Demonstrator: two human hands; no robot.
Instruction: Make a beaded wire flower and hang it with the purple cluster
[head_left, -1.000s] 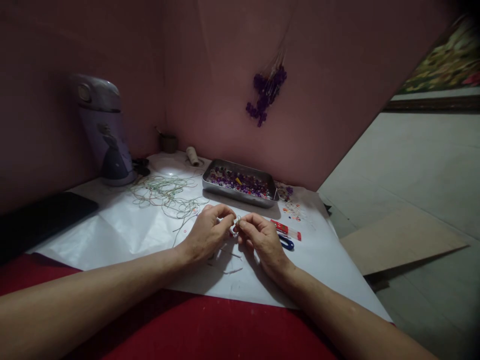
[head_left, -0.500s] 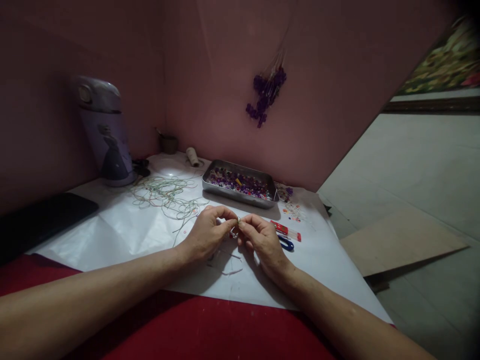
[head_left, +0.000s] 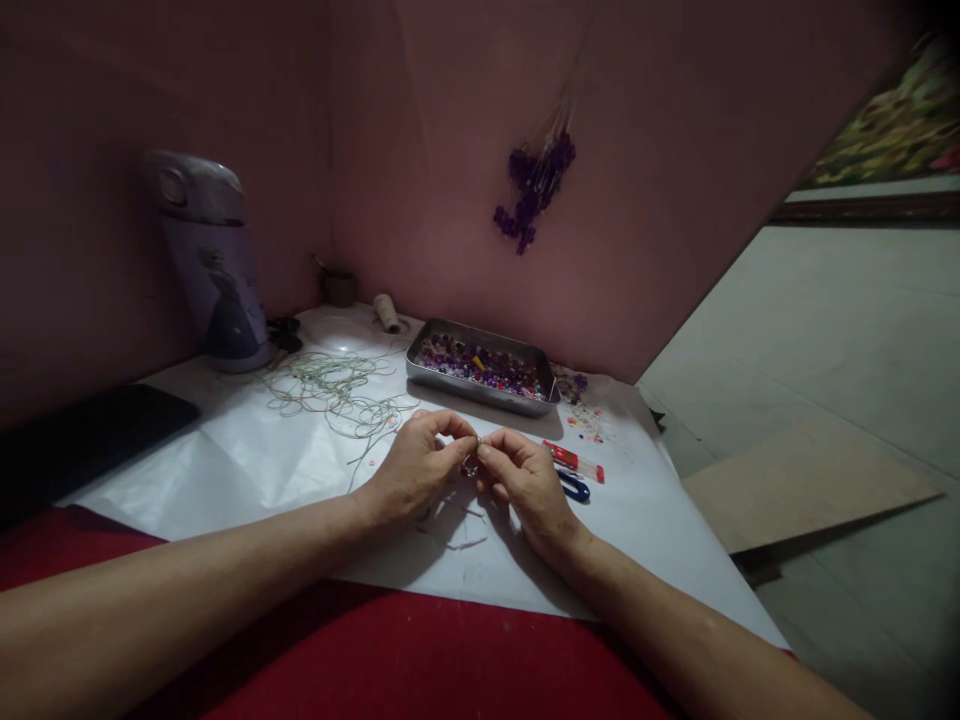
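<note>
Over the white sheet [head_left: 315,545], my left hand [head_left: 420,460] and my right hand [head_left: 529,485] meet fingertip to fingertip. Both are closed in a pinch on a small beaded loop [head_left: 470,467], which has clear and red beads and hangs just below the fingertips. Fingers cover much of it. Short pale cord pieces [head_left: 465,545] lie on the sheet beneath my hands. To the right of my right hand are a red case with a clear end [head_left: 574,461] and a dark blue-handled tool [head_left: 574,487], partly hidden by that hand.
A metal tray [head_left: 484,392] of mostly purple beads stands behind my hands. Tangled thin cord [head_left: 330,390] spreads to the left, near a thread spool [head_left: 386,313]. A lilac bottle [head_left: 217,270] and a black flat object [head_left: 97,440] are farther left. Purple beaded strands [head_left: 536,185] hang on the wall.
Both hands keep their pinch on the beaded loop, with only a slight shift of the fingertips. The whole view has moved very slightly; nothing else differs.
</note>
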